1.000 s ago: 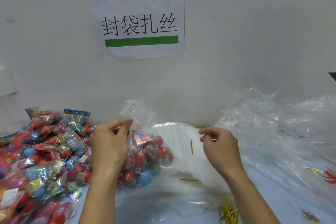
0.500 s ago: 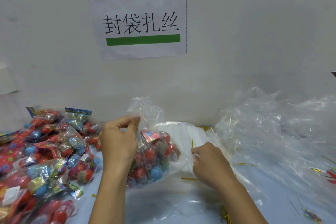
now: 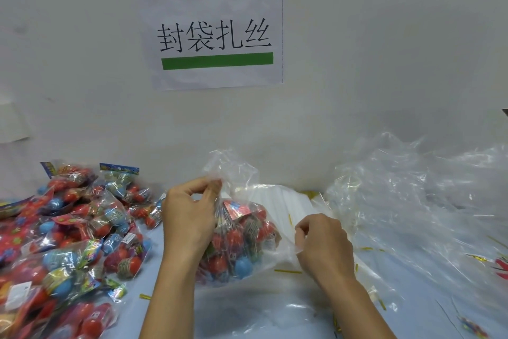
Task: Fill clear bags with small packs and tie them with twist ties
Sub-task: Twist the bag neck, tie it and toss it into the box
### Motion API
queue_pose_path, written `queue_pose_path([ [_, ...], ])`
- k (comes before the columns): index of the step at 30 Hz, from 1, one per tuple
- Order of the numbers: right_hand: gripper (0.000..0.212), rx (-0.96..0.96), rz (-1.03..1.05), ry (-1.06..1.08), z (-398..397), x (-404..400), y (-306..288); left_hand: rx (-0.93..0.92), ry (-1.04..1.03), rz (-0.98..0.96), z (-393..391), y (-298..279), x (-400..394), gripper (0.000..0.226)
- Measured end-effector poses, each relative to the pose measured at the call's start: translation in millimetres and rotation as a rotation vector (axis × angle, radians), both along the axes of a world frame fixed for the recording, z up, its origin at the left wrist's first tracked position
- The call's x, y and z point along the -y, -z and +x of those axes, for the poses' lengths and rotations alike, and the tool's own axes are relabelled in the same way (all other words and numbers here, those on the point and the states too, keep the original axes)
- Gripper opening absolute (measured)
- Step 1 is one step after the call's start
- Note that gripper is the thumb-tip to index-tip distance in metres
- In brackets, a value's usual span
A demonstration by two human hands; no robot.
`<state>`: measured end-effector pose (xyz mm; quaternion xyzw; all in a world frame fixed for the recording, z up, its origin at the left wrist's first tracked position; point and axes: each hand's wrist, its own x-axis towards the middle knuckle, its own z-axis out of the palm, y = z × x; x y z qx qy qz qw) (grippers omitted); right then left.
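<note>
Gathering the filled bag (image 3: pixel 236 242) neck tightly matters now: left hand (image 3: pixel 189 217) pinches it above the packs, right hand (image 3: pixel 324 245) curls beside the bag (a tie in it? cannot tell), loose ties (image 3: pixel 288 271) just right of the bag.

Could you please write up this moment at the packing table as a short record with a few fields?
Setting: light blue table against a white wall, paper sign above.
Bag in work: clear bag filled with red and blue small packs, not yet tied.
Left hand: pinches the gathered bag neck.
Right hand: pinches the bag's plastic at its right side.
Supply: loose packs piled at left; empty clear bags at right.
Ties: gold twist ties scattered on the table.
</note>
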<state>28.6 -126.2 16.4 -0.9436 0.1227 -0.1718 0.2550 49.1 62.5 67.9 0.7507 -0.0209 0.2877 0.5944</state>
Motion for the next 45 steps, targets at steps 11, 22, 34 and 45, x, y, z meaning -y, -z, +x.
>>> queue_pose_path([
  [11, 0.026, 0.105, 0.361, -0.045, -3, 24, -42, -0.08, 0.311, 0.035, -8, -3, 21, 0.019],
  [22, 0.025, -0.001, 0.429, -0.417, -17, 22, -67, -0.113, 0.416, 0.171, -14, -3, 44, 0.025],
  [34, 0.019, -0.029, 0.652, -0.585, -17, 30, -65, -0.117, 0.446, 0.115, -19, -8, 46, 0.028],
  [45, 0.022, -0.038, 0.813, -0.652, -17, 31, -64, -0.073, 0.45, 0.1, -16, -6, 45, 0.027],
])
